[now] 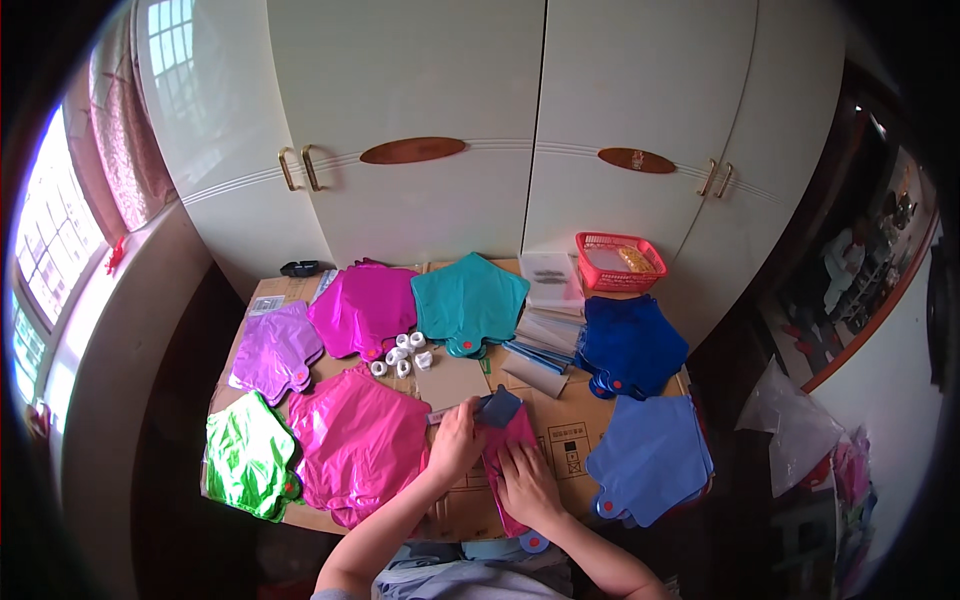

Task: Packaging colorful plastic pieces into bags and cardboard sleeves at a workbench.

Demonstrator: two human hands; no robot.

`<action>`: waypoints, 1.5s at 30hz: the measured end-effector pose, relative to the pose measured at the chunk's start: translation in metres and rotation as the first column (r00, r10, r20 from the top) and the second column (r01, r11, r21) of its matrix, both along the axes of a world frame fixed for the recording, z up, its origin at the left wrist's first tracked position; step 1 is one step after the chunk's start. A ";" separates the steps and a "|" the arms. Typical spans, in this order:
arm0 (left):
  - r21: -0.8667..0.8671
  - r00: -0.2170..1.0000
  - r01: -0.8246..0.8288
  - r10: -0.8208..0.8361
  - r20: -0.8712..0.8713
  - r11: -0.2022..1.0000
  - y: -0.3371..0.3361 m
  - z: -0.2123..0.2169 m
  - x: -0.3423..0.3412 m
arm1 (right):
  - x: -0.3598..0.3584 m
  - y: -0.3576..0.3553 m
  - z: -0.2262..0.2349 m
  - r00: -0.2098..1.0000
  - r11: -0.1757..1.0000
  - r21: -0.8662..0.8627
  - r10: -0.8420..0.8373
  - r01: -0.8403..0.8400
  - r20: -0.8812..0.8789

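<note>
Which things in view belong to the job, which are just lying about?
Likely job:
pink foil under right hand
dark blue piece at left hand
surrounding foil shapes
white pieces

Likely lying about:
plastic bag at right
red object on windowsill

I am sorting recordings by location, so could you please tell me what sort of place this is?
Probably a room in a home: tall white cabinet doors stand behind, a curtain hangs by the window, and a cardboard-covered table bears coloured foil shapes.
</note>
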State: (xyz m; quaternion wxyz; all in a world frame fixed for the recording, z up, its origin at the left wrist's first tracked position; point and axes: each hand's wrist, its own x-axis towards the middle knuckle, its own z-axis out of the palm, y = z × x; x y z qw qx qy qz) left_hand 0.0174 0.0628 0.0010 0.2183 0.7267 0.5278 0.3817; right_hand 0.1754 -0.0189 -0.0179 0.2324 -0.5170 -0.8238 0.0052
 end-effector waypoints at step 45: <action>0.059 0.670 0.401 -0.249 -0.700 0.914 -0.043 0.020 -0.012 | 0.035 -0.001 0.019 0.833 0.966 -0.251 -0.188 0.062 -0.521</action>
